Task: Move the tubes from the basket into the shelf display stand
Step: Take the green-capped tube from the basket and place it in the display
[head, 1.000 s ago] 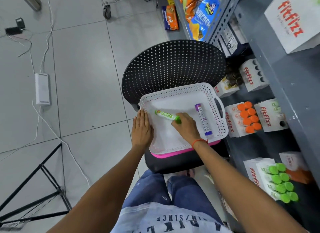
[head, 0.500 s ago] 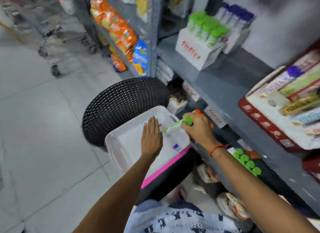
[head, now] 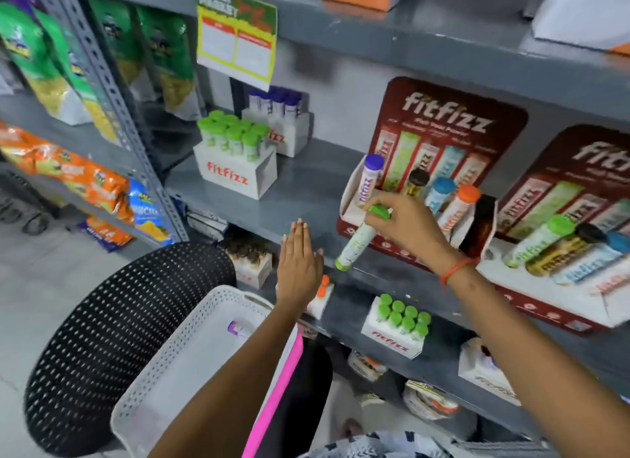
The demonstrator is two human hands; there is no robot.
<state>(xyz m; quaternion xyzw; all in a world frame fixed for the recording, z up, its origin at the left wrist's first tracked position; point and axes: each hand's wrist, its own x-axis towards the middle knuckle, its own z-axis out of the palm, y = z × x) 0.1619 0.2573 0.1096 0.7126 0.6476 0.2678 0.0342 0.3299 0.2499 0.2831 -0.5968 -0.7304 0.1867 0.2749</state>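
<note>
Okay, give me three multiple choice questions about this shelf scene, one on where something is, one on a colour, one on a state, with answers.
1. Where is the purple-capped tube that is not yet shelved?
A. in the white basket
B. on the floor
C. in the left hand

2. What colour is the cap of the tube in the right hand?
A. orange
B. green
C. blue

3. How is the left hand?
A. gripping a tube
B. closed in a fist
C. open and flat, holding nothing

Answers: 1 A, it lies on the basket floor; 2 B, the cap at the fingertips is green; 3 C, fingers straight, palm empty.

Fitfizz branding on the shelves

"fitfizz" reads on the maroon display stand (head: 446, 116), the white tube box (head: 235, 176) and a lower box (head: 392, 338).
</note>
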